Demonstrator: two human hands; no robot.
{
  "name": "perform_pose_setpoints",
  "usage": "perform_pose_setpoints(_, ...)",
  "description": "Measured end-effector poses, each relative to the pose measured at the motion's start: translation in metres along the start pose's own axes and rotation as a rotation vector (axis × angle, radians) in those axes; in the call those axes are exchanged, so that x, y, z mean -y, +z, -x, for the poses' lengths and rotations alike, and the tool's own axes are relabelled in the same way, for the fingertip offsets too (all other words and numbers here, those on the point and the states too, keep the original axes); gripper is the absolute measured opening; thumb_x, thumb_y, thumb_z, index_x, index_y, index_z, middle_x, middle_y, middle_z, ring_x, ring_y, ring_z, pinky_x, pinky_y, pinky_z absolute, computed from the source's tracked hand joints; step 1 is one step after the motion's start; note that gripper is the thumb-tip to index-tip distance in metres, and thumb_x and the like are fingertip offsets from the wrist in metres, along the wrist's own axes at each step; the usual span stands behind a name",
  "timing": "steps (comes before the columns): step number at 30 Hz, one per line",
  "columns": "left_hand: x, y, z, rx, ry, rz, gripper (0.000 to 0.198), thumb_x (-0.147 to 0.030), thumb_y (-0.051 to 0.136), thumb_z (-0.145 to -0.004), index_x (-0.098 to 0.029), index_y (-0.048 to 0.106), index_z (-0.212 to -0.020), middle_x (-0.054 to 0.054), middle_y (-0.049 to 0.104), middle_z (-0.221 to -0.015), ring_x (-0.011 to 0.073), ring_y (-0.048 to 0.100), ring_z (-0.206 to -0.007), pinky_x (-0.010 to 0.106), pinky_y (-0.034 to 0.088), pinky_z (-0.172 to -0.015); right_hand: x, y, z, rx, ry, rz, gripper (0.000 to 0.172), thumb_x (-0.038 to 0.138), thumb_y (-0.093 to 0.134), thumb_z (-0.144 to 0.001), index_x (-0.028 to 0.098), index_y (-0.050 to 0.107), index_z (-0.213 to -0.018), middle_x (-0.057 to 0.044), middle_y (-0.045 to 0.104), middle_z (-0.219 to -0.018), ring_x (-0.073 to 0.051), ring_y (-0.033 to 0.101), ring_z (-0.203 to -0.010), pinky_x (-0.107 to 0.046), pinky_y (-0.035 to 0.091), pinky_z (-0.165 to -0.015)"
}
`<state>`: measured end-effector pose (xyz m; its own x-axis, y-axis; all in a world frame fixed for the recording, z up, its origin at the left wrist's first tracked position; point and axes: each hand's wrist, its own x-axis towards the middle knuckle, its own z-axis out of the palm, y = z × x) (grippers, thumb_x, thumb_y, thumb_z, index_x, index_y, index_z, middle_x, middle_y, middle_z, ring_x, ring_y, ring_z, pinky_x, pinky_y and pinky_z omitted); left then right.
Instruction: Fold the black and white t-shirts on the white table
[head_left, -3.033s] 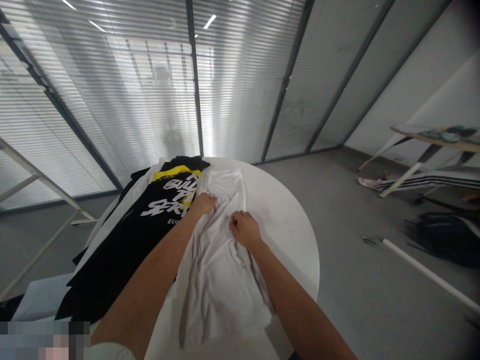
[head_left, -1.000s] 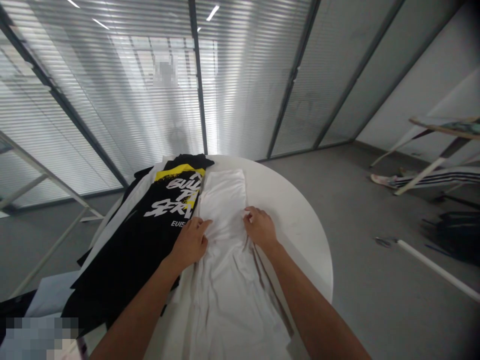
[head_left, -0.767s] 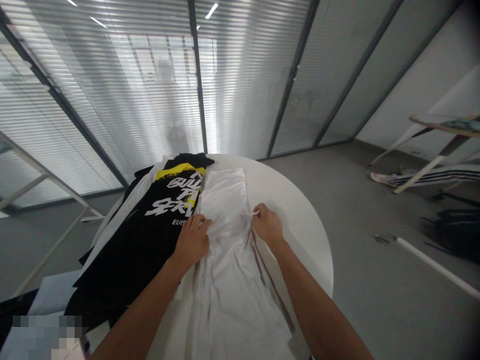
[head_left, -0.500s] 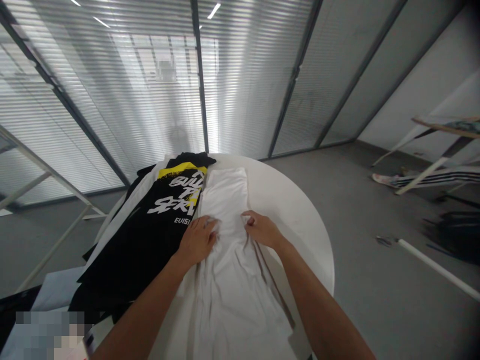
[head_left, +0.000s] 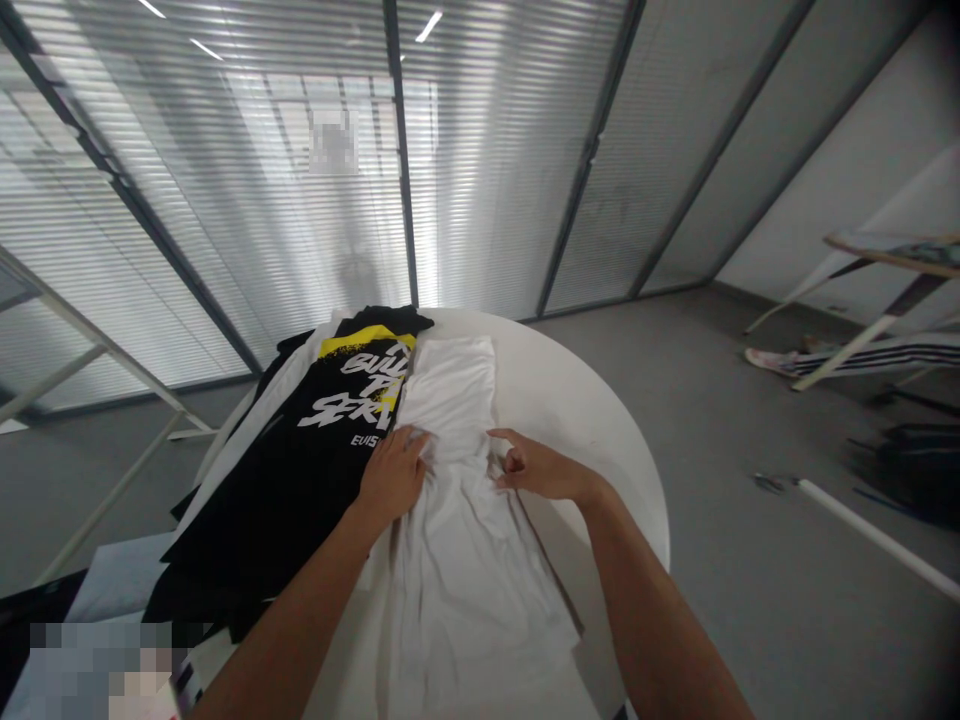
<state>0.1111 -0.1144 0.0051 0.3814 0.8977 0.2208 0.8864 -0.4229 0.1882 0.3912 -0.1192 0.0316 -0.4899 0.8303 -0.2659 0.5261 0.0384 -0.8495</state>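
So, wrinkly white cloth (head_left: 455, 385) on your table (head_left: 600, 430), right beside the black shirt (head_left: 289, 500).
Your left hand (head_left: 394, 476) is on one edge, can't tell if it's pinching; your right hand (head_left: 541, 468) is at the other, thumb and forefinger apart.

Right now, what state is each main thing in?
White garment: laid out lengthwise, creased
Black printed shirt: spread out, print up
Left hand: resting on white garment's left edge
Right hand: at its right edge, thumb and forefinger apart
Round white table: partly covered by clothes
Blinds: lowered, light showing through
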Motion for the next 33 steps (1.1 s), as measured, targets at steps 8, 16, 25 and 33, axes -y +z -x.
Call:
perform_pose_setpoints(8,0.0,-0.005,0.0,0.02,-0.004,0.027,0.043,-0.015,0.047,-0.082,-0.023,0.057,-0.123,0.009,0.053,-0.125,0.0227,0.048,-0.116,0.04,0.036,-0.104,-0.01,-0.02,0.013,0.234,0.126,-0.091,0.085,0.032,0.073,-0.072,0.021,0.029,-0.143,0.007,0.055,-0.067,-0.007,0.048,-0.05,-0.018,0.037,-0.047)
perform_pose_setpoints(16,-0.003,-0.006,0.0,0.022,-0.012,0.0,0.047,-0.012,0.051,-0.076,-0.023,0.057,-0.121,0.01,0.054,-0.122,0.0235,0.048,-0.115,0.039,0.036,-0.103,0.005,0.001,-0.001,-0.017,0.023,0.084,0.022,0.034,0.056,-0.082,0.017,0.062,-0.095,-0.001,0.064,-0.074,-0.012,0.057,-0.064,-0.021,0.042,-0.055)
perform_pose_setpoints(25,-0.002,-0.013,0.0,0.028,-0.002,0.033,0.049,-0.01,0.053,-0.069,-0.022,0.063,-0.115,0.008,0.057,-0.109,0.0238,0.051,-0.107,0.038,0.039,-0.098,0.008,-0.009,0.011,0.248,0.118,0.086,0.019,0.031,0.055,-0.078,0.016,0.063,-0.07,0.001,0.056,-0.051,-0.011,0.05,-0.046,-0.021,0.036,-0.047)
perform_pose_setpoints(33,-0.003,-0.02,-0.001,0.057,-0.007,0.08,0.036,-0.017,0.054,-0.074,-0.025,0.065,-0.107,0.006,0.06,-0.101,0.0239,0.054,-0.102,0.039,0.041,-0.092,0.018,0.01,-0.008,-0.158,0.003,0.476,0.014,0.022,0.055,-0.072,0.021,0.068,-0.076,-0.002,0.07,-0.078,-0.016,0.061,-0.071,-0.022,0.037,-0.059)
